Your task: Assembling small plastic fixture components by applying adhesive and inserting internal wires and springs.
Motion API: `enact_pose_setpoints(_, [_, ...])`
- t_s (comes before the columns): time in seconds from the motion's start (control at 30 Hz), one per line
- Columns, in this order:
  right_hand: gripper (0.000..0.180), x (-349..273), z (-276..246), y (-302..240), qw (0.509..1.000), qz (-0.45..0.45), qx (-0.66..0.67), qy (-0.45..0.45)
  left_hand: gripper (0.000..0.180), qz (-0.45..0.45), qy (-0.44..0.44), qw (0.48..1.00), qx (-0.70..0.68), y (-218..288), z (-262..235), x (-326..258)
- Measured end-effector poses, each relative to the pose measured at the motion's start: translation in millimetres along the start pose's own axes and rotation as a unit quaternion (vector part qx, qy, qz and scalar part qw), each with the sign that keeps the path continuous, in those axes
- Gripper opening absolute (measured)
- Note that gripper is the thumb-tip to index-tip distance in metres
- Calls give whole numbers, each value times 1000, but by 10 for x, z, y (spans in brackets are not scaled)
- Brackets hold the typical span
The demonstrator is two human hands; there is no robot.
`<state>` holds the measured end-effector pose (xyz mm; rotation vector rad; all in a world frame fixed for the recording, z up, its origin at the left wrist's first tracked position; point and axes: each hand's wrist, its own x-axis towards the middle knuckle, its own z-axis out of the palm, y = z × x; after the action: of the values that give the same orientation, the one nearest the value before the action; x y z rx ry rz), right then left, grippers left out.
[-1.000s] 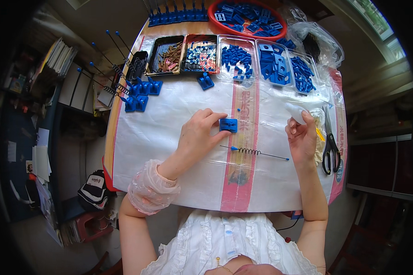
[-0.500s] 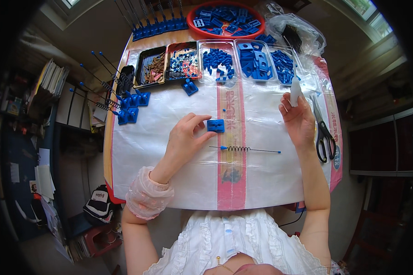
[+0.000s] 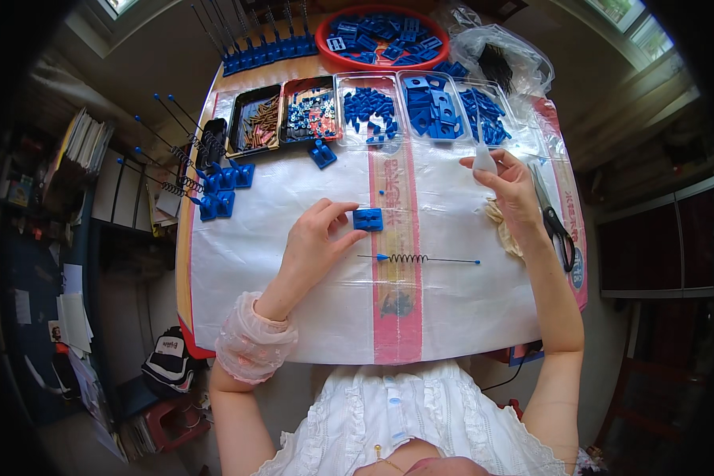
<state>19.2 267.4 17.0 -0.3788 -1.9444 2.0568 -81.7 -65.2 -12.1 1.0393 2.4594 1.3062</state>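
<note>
Head view: parts trays [image 3: 349,132] span the upper middle; scissors [image 3: 548,209] lie right. At centre, the left hand [image 3: 313,238] pinches a blue base [image 3: 367,220] near a spring rod [image 3: 409,259]; the right hand [image 3: 514,194], upper right, grasps a white dropper bottle [image 3: 485,161].

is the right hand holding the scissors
No, the right hand holds a small white bottle, while the scissors lie on the table to its right.

white ruffled top [image 3: 345,412] | blue buttons [image 3: 394,401] | pink left oversleeve [image 3: 254,339] | gold pendant [image 3: 378,449]
</note>
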Motion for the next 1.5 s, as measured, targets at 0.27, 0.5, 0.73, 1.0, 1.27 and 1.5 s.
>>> enact_pose_setpoints(0.27, [27,150,79,275,996,9,-83,4,41,11,5,1000,-5,-20,-8,3])
enact_pose_setpoints(0.5, [25,137,121,364,990,-14,-141,6,40,3,1,1000,-10,-24,-17,2])
enact_pose_setpoints(0.73, [25,95,136,348,952,-22,-304,-1,40,3,1,1000,-13,-37,-9,0])
enact_pose_setpoints(1.0, [27,92,149,305,948,-49,-316,-8,34,-21,32,999,-34,-83,-81,2])
enact_pose_setpoints(1.27, [31,88,133,323,947,-37,-320,-4,15,-33,-26,998,40,205,-327,-38])
enact_pose_setpoints(1.5, [36,43,130,248,935,-70,-348,10,18,44,-72,991,100,260,-124,-167])
